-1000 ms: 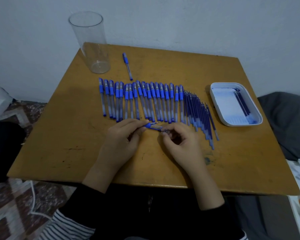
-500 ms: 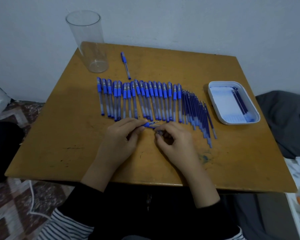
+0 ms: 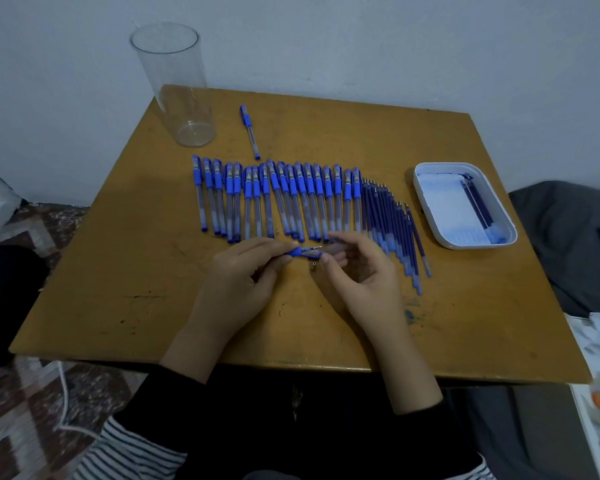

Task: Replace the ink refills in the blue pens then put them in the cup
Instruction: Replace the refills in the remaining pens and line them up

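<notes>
While bare tabletop lies open left of the pen row, the left hand pinches a blue-gripped pen. Right hand fingers spread loosely, gripping nothing discernible. Beyond that row stands a clear cylindrical cup.

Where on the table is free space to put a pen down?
Bare wood lies left of the pen row, below the cup, and along the near edge right of the right hand. The middle is crowded up to the white tray.
</notes>
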The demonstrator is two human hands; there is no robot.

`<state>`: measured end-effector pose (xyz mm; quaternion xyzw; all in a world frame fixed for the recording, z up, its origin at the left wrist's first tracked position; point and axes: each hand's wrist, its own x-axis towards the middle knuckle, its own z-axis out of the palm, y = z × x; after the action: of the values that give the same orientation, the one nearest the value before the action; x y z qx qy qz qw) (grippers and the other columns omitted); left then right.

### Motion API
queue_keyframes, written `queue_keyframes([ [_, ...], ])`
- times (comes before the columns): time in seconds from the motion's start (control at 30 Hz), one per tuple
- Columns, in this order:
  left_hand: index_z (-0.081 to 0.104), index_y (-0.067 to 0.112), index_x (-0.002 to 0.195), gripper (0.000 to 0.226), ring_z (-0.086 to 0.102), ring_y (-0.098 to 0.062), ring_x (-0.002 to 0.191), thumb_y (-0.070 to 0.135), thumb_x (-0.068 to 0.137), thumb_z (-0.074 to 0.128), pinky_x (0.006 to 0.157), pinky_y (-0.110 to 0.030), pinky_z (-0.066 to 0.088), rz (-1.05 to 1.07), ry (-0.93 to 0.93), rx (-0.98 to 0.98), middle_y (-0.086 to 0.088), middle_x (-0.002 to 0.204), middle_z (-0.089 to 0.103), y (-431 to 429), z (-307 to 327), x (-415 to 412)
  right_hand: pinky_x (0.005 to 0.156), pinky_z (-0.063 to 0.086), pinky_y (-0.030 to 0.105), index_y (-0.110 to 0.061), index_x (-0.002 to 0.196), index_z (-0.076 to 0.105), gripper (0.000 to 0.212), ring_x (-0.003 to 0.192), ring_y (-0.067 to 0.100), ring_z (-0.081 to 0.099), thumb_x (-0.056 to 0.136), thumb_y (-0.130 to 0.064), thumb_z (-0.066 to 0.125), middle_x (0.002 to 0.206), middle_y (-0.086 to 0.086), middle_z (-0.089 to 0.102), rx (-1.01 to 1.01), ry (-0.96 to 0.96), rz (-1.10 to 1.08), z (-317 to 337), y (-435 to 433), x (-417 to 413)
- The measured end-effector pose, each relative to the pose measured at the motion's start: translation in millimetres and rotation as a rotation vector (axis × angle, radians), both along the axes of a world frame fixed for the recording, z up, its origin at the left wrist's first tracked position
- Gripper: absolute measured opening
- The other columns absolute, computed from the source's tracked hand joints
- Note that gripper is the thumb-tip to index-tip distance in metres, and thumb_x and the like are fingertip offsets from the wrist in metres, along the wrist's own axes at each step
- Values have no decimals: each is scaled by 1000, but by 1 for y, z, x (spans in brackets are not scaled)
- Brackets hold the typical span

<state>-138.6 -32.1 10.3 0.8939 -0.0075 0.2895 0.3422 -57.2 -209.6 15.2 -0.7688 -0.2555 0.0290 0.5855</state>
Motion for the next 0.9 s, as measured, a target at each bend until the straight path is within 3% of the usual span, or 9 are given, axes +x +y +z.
queue_keyframes([
  [0.1, 74, 9, 114, 28, 65, -3, 101, 4, 87, 75, 90, -17, 53, -41, -17, -9, 10, 108, 67, -1, 0, 0, 88, 54, 25, -15, 125, 63, 39, 101, 15, 64, 87, -10, 72, 106, -3, 67, 65, 48, 58, 2, 0, 0],
  [0.33, 76, 10, 110, 24, 69, -4, 98, 11, 86, 77, 88, -20, 55, -29, -63, -39, 7, 106, 72, -1, -3, 1, 79, 54, 23, -19, 98, 70, 14, 87, 11, 67, 91, -8, 67, 89, -6, 70, 66, 61, 48, 4, -1, 2],
  [0.47, 76, 11, 111, 24, 69, -2, 99, 11, 87, 77, 86, -22, 56, 17, -79, -75, 9, 106, 71, 1, -6, 2, 80, 58, 29, -14, 111, 62, 20, 87, 23, 72, 95, -2, 57, 91, 12, 72, 316, 202, -34, 9, 0, 3],
  [0.63, 75, 11, 111, 25, 70, -4, 97, 9, 86, 77, 85, -24, 58, 26, -93, -65, 7, 105, 72, 0, -5, 2, 88, 56, 36, -13, 120, 62, 27, 96, 26, 69, 95, -3, 60, 101, 13, 71, 421, 149, -153, 13, 4, 5],
  [0.9, 75, 11, 112, 24, 69, -4, 100, 11, 88, 76, 86, -26, 58, 32, -99, -52, 7, 107, 73, 1, -4, 1, 81, 53, 17, -12, 109, 72, 20, 95, 5, 69, 91, -5, 66, 97, -9, 75, 421, 137, -349, 14, 21, -9],
])
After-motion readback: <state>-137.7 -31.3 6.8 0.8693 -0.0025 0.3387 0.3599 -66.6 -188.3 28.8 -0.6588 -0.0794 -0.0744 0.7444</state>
